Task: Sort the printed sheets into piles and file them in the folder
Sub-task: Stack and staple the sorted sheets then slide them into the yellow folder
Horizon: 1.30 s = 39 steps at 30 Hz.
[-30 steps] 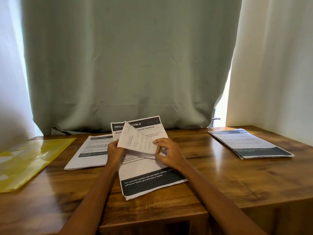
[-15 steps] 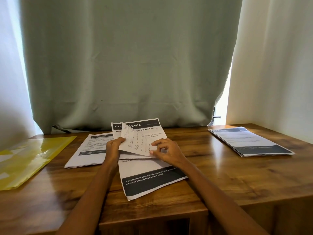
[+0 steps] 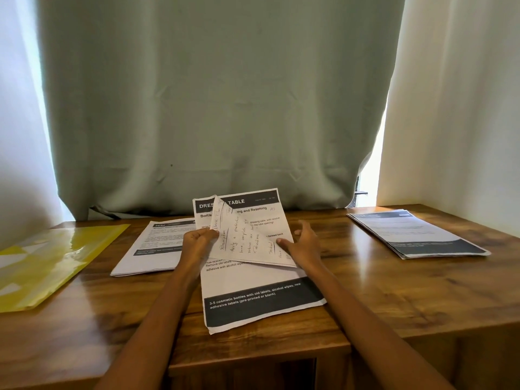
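Yellow folder [image 3: 53, 260] at nine o'clock; white printed sheets [image 3: 253, 291] banded in dark grey; brown wood-grain counter [image 3: 394, 299]; pale green curtain [image 3: 219, 102].

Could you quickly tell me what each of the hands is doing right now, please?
Left hand: grips the handwritten sheet by its left edge.
Right hand: open, thumb touching the same sheet.
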### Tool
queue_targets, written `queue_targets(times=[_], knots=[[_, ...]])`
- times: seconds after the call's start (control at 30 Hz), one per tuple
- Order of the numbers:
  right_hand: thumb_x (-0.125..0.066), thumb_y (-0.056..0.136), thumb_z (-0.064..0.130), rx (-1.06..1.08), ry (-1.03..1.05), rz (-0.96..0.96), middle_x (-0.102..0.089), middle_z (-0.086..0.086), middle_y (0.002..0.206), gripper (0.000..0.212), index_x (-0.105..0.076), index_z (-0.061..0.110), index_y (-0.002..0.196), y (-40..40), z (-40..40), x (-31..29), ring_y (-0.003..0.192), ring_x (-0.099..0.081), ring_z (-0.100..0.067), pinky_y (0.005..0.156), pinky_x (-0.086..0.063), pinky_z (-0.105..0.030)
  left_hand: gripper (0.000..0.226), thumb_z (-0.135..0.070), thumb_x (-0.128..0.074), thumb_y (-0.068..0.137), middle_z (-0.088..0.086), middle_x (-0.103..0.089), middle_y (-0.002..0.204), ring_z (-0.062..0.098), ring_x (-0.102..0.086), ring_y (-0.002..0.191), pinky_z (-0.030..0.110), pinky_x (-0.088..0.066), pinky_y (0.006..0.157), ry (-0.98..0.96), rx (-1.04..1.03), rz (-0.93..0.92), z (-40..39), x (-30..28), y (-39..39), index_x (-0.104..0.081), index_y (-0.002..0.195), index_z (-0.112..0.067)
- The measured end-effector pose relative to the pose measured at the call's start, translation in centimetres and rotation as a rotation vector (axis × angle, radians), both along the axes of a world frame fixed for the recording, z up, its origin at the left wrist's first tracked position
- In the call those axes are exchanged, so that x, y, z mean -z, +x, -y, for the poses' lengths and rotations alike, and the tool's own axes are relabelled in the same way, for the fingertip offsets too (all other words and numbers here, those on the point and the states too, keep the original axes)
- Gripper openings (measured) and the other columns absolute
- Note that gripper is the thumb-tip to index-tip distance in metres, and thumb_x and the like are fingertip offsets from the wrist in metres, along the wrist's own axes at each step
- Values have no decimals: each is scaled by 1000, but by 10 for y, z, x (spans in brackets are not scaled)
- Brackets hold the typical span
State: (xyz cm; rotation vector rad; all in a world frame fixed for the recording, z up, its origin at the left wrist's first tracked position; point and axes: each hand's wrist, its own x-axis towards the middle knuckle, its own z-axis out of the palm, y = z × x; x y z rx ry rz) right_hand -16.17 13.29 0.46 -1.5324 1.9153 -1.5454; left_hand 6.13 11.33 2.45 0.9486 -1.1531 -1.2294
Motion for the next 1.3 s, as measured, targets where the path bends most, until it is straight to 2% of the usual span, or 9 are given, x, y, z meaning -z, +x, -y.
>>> queue_targets(times=[0.13,0.27,0.37,0.6,0.67,0.77,0.93,1.17,1.3], knots=[[-72,81,15,-15,-162,63,-66,-8,98,20,-57,9,93,3,-3,2,83,-65,-21,71,-56,-31,7,-7,-56,90,9,-68,100,39,-65,90,52,-51,86,0,-9,5,0,1,0,-62,89,-12],[-72,80,10,8,-266,26,-63,-2,78,13,-60,8,80,5,-6,-2,66,-60,-13,59,-51,-19,8,-8,-58,90,7,-68,98,36,-66,85,50,-51,84,3,-34,12,3,2,-1,-62,87,-13],[-74,79,12,-11,-315,-95,-69,-6,83,12,-64,5,81,6,-5,-2,61,-57,-5,55,-45,-9,10,-8,-57,90,7,-69,92,32,-66,78,38,-53,68,11,-62,10,4,3,-1,-62,83,-13],[-66,86,21,-59,-288,-222,-69,-9,102,16,-62,6,88,4,-5,-1,85,-64,-15,63,-48,-11,11,-10,-58,90,8,-69,88,34,-67,78,35,-53,66,39,-112,38,5,3,1,-61,80,-15],[-66,84,24,-86,-297,-305,-62,-9,116,16,-64,8,87,7,-4,-2,110,-55,-21,82,-47,-19,12,-9,-58,89,11,-69,88,35,-67,80,40,-54,73,55,-115,41,4,4,1,-59,78,-12],[-72,78,24,-163,-317,-488,-46,-6,140,14,-68,12,84,14,-4,-1,135,-28,-23,105,-26,-40,9,-8,-60,88,11,-68,87,34,-67,80,44,-54,78,60,-114,72,5,3,2,-59,80,-11],[-73,77,14,-484,-198,-485,-58,-4,129,12,-70,6,84,19,-4,5,124,-44,-15,106,-37,-37,12,-10,-58,90,8,-64,84,27,-63,73,37,-53,65,7,-127,62,4,3,3,-56,78,-13],[-74,77,13,-549,-120,-437,-59,-4,129,11,-71,4,83,18,-4,3,120,-44,-4,89,-29,3,41,-53,-39,94,9,-66,83,29,-62,74,35,-50,69,113,-139,1,6,-3,4,-58,82,-18],[-70,83,22,-562,-72,-280,-62,0,123,21,-71,2,87,22,-7,-1,109,-50,-2,85,-41,-10,12,-24,-58,91,15,-64,100,28,-64,75,35,-53,64,93,-109,94,5,1,5,-54,85,-14]])
